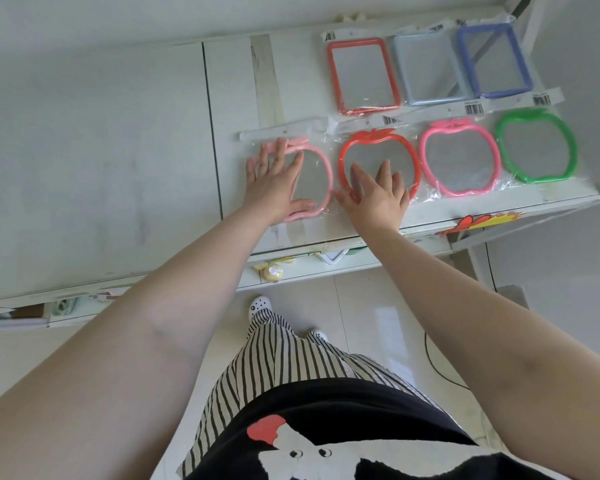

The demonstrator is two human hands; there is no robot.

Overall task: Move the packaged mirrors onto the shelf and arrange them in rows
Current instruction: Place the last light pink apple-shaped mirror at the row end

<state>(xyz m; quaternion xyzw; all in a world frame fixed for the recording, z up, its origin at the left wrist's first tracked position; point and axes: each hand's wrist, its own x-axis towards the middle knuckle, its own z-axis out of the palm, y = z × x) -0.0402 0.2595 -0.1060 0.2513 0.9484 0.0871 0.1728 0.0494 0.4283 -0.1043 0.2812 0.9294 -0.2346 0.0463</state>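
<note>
On the white shelf point(291, 81) lie two rows of packaged mirrors. The front row holds apple-shaped ones: pale pink point(321, 188), red point(378, 147), bright pink point(459, 157), green point(537, 147). Behind them lie rectangular mirrors framed in red point(362, 76), light blue point(426, 69) and dark blue point(494, 60). My left hand point(274, 181) rests flat, fingers spread, on the pale pink mirror. My right hand point(378, 192) lies flat with fingers apart on the lower edge of the red apple mirror. Neither hand grips anything.
The shelf's left part point(94, 161) is a bare white board with a seam point(212, 133). Tape strips point(265, 77) cross the shelf. A lower shelf edge point(326, 268) holds small items. My striped trousers and white shoes point(260, 306) stand on the tiled floor.
</note>
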